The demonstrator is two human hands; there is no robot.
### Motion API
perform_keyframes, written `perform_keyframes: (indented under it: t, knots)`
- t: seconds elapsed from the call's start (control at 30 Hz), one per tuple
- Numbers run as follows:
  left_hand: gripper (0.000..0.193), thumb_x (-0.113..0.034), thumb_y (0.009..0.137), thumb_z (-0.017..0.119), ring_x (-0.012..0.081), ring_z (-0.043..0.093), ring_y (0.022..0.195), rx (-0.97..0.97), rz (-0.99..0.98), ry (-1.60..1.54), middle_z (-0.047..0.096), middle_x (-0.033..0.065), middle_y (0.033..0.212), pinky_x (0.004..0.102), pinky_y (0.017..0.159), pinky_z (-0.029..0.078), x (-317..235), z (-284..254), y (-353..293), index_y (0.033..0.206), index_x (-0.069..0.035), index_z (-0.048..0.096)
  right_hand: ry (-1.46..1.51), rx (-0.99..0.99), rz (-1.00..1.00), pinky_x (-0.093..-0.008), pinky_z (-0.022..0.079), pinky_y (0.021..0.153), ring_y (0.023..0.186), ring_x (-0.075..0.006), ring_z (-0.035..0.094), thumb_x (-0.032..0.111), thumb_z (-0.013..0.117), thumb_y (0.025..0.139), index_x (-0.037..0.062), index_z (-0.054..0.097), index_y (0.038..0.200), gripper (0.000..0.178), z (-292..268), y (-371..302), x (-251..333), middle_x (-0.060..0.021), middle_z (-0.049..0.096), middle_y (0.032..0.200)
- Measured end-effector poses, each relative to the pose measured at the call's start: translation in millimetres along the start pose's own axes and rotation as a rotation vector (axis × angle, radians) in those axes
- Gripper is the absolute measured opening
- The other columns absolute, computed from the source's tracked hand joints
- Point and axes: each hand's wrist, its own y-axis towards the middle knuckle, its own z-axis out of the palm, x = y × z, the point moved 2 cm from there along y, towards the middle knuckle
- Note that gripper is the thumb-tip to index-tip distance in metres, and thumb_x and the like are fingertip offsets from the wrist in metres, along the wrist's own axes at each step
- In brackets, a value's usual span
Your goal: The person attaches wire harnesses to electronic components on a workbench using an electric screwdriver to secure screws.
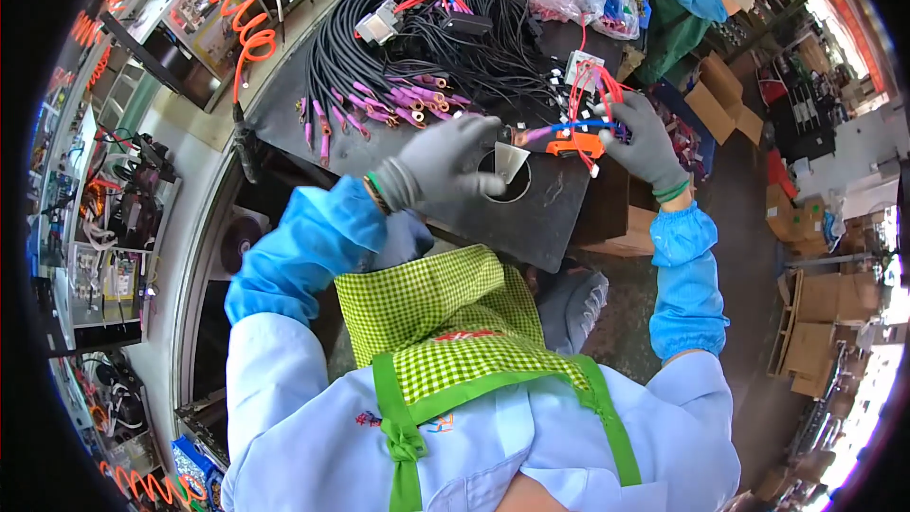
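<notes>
Pinching red wire bundle in right hand fingers, left hand fingers spread.

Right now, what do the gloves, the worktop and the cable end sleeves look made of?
Gloves on the left hand and right hand: grey knit fabric, matte, with green cuffs; any coating cannot be told. Worktop: dark, dull sheet, maybe rubber or painted metal. Sleeves on the black cables: glossy pink plastic, likely heat-shrink tubing.
</notes>
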Motion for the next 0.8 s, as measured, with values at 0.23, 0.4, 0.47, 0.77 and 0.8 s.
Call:
perform_keyframes:
  t: [0.23,0.4,0.47,0.77,0.8]
  knots:
    - [0.104,-0.053,0.063,0.080,0.0421,0.057,0.107,-0.017,-0.164,-0.082,0.055,0.0227,0.119,0.0471,0.092,0.046,-2.3,55.0,-6.4,0.144,-0.009,0.031,-0.153,0.147,-0.077,-0.0436,0.045,0.094,0.110,-0.0353,0.054,0.020,0.071,0.074,0.0047,0.062,0.110,0.041,-2.2,10.5,35.3,-0.0170,0.058,0.115]
    - [0.106,-0.055,0.062,0.081,0.0410,0.058,0.104,-0.150,-0.434,0.059,0.057,0.0229,0.117,0.0469,0.089,0.048,-8.1,44.8,-26.6,0.140,-0.004,0.032,-0.137,0.135,-0.088,-0.0429,0.048,0.087,0.102,-0.0339,0.057,0.026,0.071,0.072,0.0108,0.064,0.109,0.040,28.0,2.8,36.9,-0.0142,0.058,0.107]
    - [0.106,-0.059,0.063,0.079,0.0410,0.056,0.109,-0.151,-0.415,0.056,0.055,0.0229,0.122,0.0482,0.091,0.047,-6.3,43.7,-28.3,0.140,-0.003,0.033,-0.116,0.169,-0.080,-0.0433,0.049,0.084,0.098,-0.0331,0.057,0.028,0.072,0.071,0.0128,0.064,0.107,0.040,43.7,5.3,44.0,-0.0124,0.058,0.103]
    - [0.066,-0.045,0.084,0.065,0.0337,0.057,0.112,-0.148,0.088,0.435,0.060,0.0182,0.113,0.0501,0.090,0.045,-44.1,20.5,31.3,0.134,-0.009,0.043,-0.142,0.228,-0.010,-0.0433,0.049,0.081,0.093,-0.0326,0.058,0.031,0.072,0.070,0.0123,0.062,0.111,0.047,53.0,10.2,48.3,-0.0121,0.058,0.099]
    - [0.066,-0.045,0.084,0.065,0.0337,0.057,0.112,-0.148,0.091,0.428,0.060,0.0182,0.113,0.0501,0.090,0.045,-40.7,27.9,42.7,0.134,-0.009,0.043,-0.146,0.231,-0.005,-0.0433,0.049,0.081,0.093,-0.0326,0.058,0.031,0.072,0.070,0.0123,0.062,0.111,0.047,54.1,7.0,45.3,-0.0121,0.058,0.099]
